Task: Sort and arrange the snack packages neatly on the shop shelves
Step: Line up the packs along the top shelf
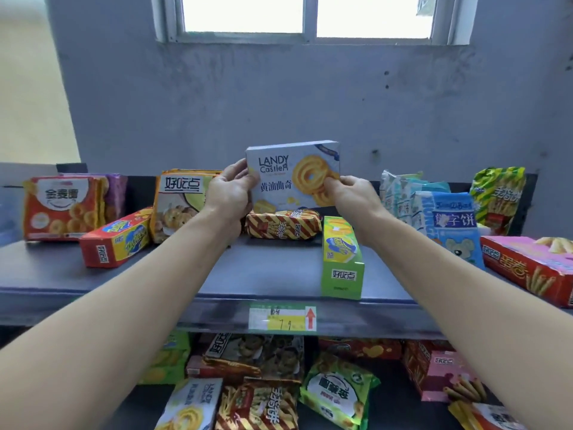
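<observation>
1. Head view: both hands hold a pale-blue cookie box upright, its printed front facing the camera, over the back of the top shelf.
2. The left hand grips the box's left edge with fingers curled round it. The right hand pinches the lower right corner, thumb on the front.
3. A striped pack lies directly beneath the box; whether they touch cannot be told.
4. A green box lies flat to the right and a red box to the left, both apart from the held box.
5. A price label sits on the shelf lip, above jumbled packs on the lower shelf.
</observation>
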Demonstrator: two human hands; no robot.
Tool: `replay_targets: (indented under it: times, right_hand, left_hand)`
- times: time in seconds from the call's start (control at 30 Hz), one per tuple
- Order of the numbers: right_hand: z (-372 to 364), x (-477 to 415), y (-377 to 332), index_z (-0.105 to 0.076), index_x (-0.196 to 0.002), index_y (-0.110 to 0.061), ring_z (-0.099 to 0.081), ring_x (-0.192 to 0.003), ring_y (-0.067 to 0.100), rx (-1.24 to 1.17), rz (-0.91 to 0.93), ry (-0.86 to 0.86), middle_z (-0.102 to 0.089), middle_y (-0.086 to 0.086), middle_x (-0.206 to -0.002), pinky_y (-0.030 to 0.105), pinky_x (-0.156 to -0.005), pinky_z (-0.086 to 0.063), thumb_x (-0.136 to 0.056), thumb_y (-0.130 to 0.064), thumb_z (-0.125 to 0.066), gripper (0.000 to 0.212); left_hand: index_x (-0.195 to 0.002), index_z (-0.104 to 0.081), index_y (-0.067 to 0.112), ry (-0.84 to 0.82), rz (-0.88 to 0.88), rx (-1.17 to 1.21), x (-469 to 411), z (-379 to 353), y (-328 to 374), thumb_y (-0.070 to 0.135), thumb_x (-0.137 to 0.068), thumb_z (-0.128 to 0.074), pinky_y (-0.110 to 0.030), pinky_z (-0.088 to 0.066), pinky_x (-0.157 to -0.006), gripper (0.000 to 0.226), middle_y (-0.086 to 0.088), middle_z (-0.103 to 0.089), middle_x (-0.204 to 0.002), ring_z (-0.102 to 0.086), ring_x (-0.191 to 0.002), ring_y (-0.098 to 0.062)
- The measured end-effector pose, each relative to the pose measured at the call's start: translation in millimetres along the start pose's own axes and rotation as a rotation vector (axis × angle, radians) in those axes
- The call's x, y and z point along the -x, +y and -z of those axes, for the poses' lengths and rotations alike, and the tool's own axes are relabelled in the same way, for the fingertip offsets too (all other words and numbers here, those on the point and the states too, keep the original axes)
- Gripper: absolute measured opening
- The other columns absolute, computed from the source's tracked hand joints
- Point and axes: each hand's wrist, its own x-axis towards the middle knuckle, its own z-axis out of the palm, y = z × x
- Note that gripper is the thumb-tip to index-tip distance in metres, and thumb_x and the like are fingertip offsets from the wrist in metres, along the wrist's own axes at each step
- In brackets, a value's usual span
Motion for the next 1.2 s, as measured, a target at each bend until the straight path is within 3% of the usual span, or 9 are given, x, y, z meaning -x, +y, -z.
replay_targets:
  times: [0.17, 0.33, 0.47, 0.57, 0.73, 0.93, 1.07, 1.13, 1.2]
  right_hand:
    - [-17, -30, 5, -0.060, -0.078, -0.021, -0.050, -0.076, 0.012, 0.042, -0.025, -0.115, -0.065, 0.006, -0.111, 0.026, -0.066, -0.042, -0.091, -0.032, -0.057, 0.017]
    - [-26, -63, 15, -0.058, -0.080, -0.020, -0.060, -0.079, 0.012, 0.052, -0.112, -0.156, -0.067, 0.006, -0.105, 0.038, -0.090, -0.051, -0.086, -0.025, -0.065, 0.010]
    - [-29, -90, 22, -0.060, -0.102, -0.010, -0.062, -0.106, 0.030, 0.167, -0.191, -0.175, -0.063, 0.015, -0.116, 0.048, -0.101, -0.046, -0.086, -0.019, -0.064, 0.019]
    - [-34, -107, 27, -0.060, -0.099, -0.007, -0.054, -0.079, 0.022, 0.215, -0.206, -0.199, -0.062, 0.012, -0.095, 0.033, -0.078, -0.049, -0.085, -0.014, -0.064, 0.016]
    - [-46, -130, 43, -0.055, -0.091, -0.006, -0.053, -0.043, 0.006, 0.272, -0.252, -0.214, -0.055, 0.004, -0.070, 0.019, -0.041, -0.038, -0.086, -0.003, -0.061, 0.008]
    - [-56, -149, 60, -0.053, -0.099, -0.008, -0.049, -0.065, 0.015, 0.252, -0.315, -0.224, -0.054, 0.005, -0.080, 0.027, -0.061, -0.043, -0.087, -0.005, -0.059, 0.014]
    - [-57, -155, 65, -0.056, -0.109, -0.006, -0.060, -0.088, 0.021, 0.213, -0.335, -0.272, -0.064, 0.012, -0.109, 0.034, -0.085, -0.048, -0.088, -0.007, -0.056, 0.021]
    - [-57, -154, 66, -0.057, -0.104, -0.009, -0.061, -0.099, 0.026, 0.247, -0.320, -0.271, -0.064, 0.013, -0.114, 0.035, -0.084, -0.047, -0.089, -0.010, -0.056, 0.015]
    - [-54, -152, 64, -0.056, -0.095, -0.011, -0.058, -0.089, 0.025, 0.295, -0.304, -0.264, -0.062, 0.014, -0.102, 0.033, -0.076, -0.046, -0.090, -0.014, -0.057, 0.005]
  left_hand:
    - [-0.133, -0.051, 0.011, 0.028, -0.005, -0.042, -27, 14, -5, -0.005, -0.092, -0.050, -0.023, -0.056, -0.058, 0.044, -0.011, -0.063, -0.122, -0.063, -0.100, -0.022]
    - [-0.141, -0.042, 0.015, -0.008, 0.038, -0.119, -66, 14, -25, -0.013, -0.089, -0.049, -0.044, -0.049, -0.097, 0.059, -0.018, -0.063, -0.120, -0.061, -0.110, -0.031]
    - [-0.140, -0.040, 0.009, -0.101, 0.063, -0.265, -96, 15, -41, -0.018, -0.086, -0.046, -0.025, -0.054, -0.076, 0.060, -0.011, -0.063, -0.115, -0.061, -0.104, -0.023]
    - [-0.121, -0.055, 0.003, -0.074, 0.094, -0.370, -114, 17, -54, -0.017, -0.086, -0.045, -0.033, -0.053, -0.089, 0.041, -0.014, -0.063, -0.118, -0.060, -0.113, -0.030]
    - [-0.128, -0.054, 0.006, -0.069, 0.140, -0.487, -135, 23, -73, -0.011, -0.089, -0.045, -0.040, -0.049, -0.098, 0.043, -0.014, -0.062, -0.124, -0.059, -0.113, -0.028]
    - [-0.137, -0.038, 0.022, -0.096, 0.186, -0.465, -149, 26, -88, -0.001, -0.093, -0.045, -0.042, -0.049, -0.097, 0.049, -0.008, -0.059, -0.126, -0.058, -0.112, -0.025]
    - [-0.137, -0.029, 0.028, -0.122, 0.227, -0.512, -150, 27, -89, 0.005, -0.096, -0.045, -0.033, -0.050, -0.079, 0.050, -0.004, -0.058, -0.121, -0.056, -0.101, -0.020]
    - [-0.137, -0.027, 0.029, -0.130, 0.230, -0.547, -147, 27, -86, 0.009, -0.096, -0.046, -0.026, -0.046, -0.068, 0.049, -0.001, -0.057, -0.117, -0.055, -0.094, -0.016]
    - [-0.139, -0.026, 0.027, -0.131, 0.228, -0.578, -143, 26, -84, 0.013, -0.097, -0.048, -0.026, -0.045, -0.071, 0.049, -0.002, -0.057, -0.121, -0.055, -0.095, -0.017]
